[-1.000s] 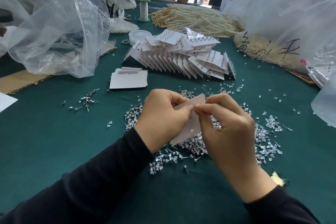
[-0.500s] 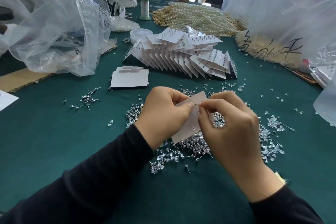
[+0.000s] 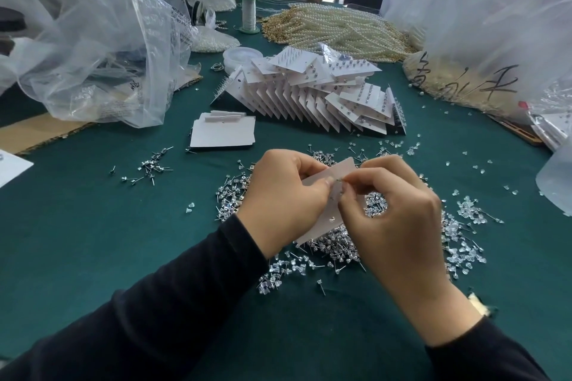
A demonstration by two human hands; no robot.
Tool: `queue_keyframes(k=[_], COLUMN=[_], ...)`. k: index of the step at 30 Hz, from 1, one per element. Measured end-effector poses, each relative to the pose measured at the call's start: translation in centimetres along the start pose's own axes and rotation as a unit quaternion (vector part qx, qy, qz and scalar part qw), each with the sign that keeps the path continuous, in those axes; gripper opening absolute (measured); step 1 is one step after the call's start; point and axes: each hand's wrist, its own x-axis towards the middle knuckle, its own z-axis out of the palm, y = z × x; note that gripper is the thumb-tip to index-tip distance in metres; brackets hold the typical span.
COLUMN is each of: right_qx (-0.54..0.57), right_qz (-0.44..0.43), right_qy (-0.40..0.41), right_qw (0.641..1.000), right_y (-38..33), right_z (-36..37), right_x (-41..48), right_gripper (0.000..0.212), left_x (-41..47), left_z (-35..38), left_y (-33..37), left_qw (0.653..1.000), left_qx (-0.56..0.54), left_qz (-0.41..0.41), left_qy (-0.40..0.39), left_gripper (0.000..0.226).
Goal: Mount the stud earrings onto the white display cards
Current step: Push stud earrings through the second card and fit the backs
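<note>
Holding a white card (image 3: 343,168) in the left hand (image 3: 284,198), thumb curled over its near face, long edge slanting from low near the left wrist up and away to the right. Pinching seemingly a single stud (image 3: 340,180) in the right hand (image 3: 399,219), fingertips against the card's upper half, just beside the left thumb; too small to tell post in or out. Both hands raised just above the loose studs (image 3: 334,249) heaped on the green cloth (image 3: 93,241). Beyond, blank cards (image 3: 223,133), then filled cards (image 3: 309,96) in a row.

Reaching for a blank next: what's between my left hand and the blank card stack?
Head view: just green cloth with a few loose studs between left hand and blank card stack.
</note>
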Motion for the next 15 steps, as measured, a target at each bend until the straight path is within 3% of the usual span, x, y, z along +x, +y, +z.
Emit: queue_keyframes(k=[5, 10, 15], right_qx=[-0.008, -0.025, -0.029], right_qz=[-0.006, -0.016, -0.021], right_qy=[0.007, 0.041, 0.046], right_qw=[1.000, 0.999, 0.998], right_y=[-0.16, -0.28, -0.22], right_z=[0.29, 0.58, 0.46], right_x=[-0.19, -0.40, -0.36], right_gripper=[0.009, 0.007, 0.005], left_x=[-0.13, -0.29, -0.31], left_z=[-0.06, -0.01, -0.49], left_y=[0.01, 0.10, 0.68], left_qw=[0.999, 0.999, 0.999], left_qx=[0.032, 0.035, -0.026], left_qz=[0.019, 0.031, 0.010], left_qy=[0.013, 0.014, -0.041], left_gripper=[0.023, 0.008, 0.012])
